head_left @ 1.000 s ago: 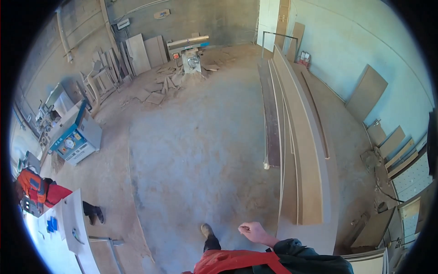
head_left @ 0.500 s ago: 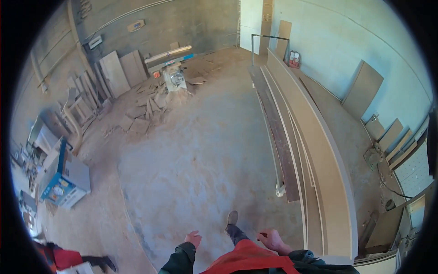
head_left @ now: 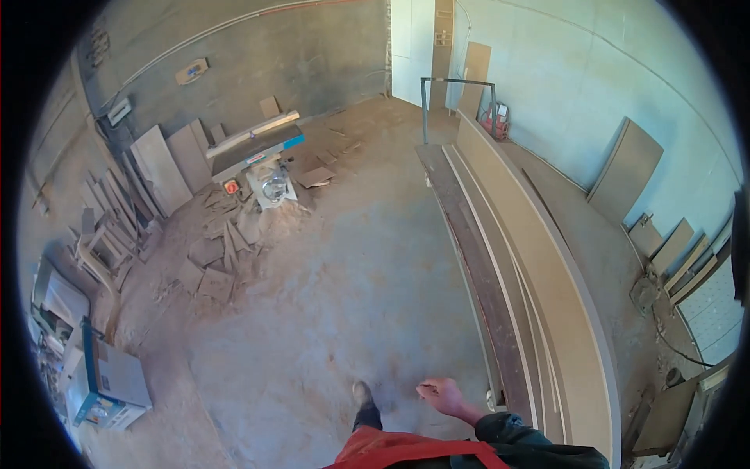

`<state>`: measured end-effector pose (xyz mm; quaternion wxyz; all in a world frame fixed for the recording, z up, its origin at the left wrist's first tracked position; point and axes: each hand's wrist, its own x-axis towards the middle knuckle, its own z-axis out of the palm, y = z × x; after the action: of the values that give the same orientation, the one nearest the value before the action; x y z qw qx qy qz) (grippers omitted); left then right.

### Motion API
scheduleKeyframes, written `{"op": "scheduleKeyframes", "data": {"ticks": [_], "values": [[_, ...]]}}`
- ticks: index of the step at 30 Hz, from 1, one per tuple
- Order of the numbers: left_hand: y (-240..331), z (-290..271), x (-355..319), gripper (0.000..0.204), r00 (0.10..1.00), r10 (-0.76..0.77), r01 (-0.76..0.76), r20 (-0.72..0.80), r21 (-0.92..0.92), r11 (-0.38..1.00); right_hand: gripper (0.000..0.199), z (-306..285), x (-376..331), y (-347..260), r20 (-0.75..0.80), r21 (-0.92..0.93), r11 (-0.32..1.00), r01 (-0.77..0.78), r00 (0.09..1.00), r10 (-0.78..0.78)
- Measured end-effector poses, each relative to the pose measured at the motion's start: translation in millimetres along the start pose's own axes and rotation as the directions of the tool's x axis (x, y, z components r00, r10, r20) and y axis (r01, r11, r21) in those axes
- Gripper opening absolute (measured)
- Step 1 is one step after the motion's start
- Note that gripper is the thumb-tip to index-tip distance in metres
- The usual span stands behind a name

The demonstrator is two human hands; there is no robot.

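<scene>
- Right hand [head_left: 442, 393] hangs empty, fingers loosely curled, holding nothing.
- Nearest it, just right, the long stack of boards [head_left: 539, 289] runs far along the floor.
- Left hand out of sight.

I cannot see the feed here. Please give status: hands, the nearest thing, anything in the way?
Right hand empty, fingers loosely curled; left hand not in view. Long stack of boards lies just right of it, untouched. Wood scraps lie far left.
</scene>
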<state>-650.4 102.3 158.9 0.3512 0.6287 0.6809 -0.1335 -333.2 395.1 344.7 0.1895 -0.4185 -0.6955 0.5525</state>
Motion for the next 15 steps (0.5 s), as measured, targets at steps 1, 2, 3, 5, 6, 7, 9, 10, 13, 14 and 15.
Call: {"op": "scheduleKeyframes", "data": {"ticks": [1, 2, 3, 5, 6, 7, 9, 10, 13, 14, 15], "values": [[-11, -21, 20, 0.032, 1.0, -0.008, 0.007, 0.023, 0.001, 1.0, 0.03, -4, 26, -3, -0.007, -0.001, 1.0, -0.016, 1.0, 0.016], [-21, -41, 41, 0.032, 0.999, -0.014, 0.014, 0.048, 0.004, 1.0, 0.029, -10, 51, -5, 0.013, -0.056, 0.998, -0.04, 0.999, 0.041], [-32, -65, 63, 0.032, 0.997, -0.023, 0.022, 0.071, 0.007, 1.0, 0.028, -16, 78, -7, 0.033, -0.111, 0.992, -0.061, 0.997, 0.065], [-52, -112, 109, 0.032, 0.992, -0.039, 0.037, 0.121, 0.018, 0.999, 0.027, -26, 130, -9, 0.043, -0.162, 0.982, -0.1, 0.993, 0.109], [-65, -133, 125, 0.032, 0.987, -0.052, 0.048, 0.153, 0.027, 0.998, 0.027, -27, 152, -12, 0.006, -0.157, 0.981, -0.115, 0.993, 0.117], [-77, -155, 143, 0.033, 0.981, -0.065, 0.058, 0.185, 0.04, 0.998, 0.027, -28, 173, -14, -0.034, -0.149, 0.98, -0.131, 0.991, 0.127], [-101, -202, 183, 0.033, 0.965, -0.084, 0.067, 0.25, 0.075, 0.995, 0.026, -38, 209, -17, -0.09, -0.127, 0.977, -0.174, 0.983, 0.163], [-116, -233, 220, 0.033, 0.96, -0.091, 0.066, 0.266, 0.103, 0.992, 0.027, -48, 231, -15, -0.136, -0.091, 0.972, -0.216, 0.97, 0.202], [-224, -308, 326, 0.033, 0.99, -0.143, 0.125, -0.012, -0.42, 0.899, 0.027, -59, 315, -23, -0.104, 0.009, 0.974, -0.227, 0.968, 0.227], [-233, -318, 355, 0.033, 0.989, -0.15, 0.132, -0.008, -0.426, 0.895, 0.027, -68, 347, -16, -0.087, 0.006, 0.971, -0.239, 0.967, 0.239], [-234, -334, 384, 0.035, 0.983, -0.177, 0.174, 0.053, -0.587, 0.791, 0.027, -82, 374, -11, -0.082, 0.008, 0.966, -0.258, 0.963, 0.258]]}}
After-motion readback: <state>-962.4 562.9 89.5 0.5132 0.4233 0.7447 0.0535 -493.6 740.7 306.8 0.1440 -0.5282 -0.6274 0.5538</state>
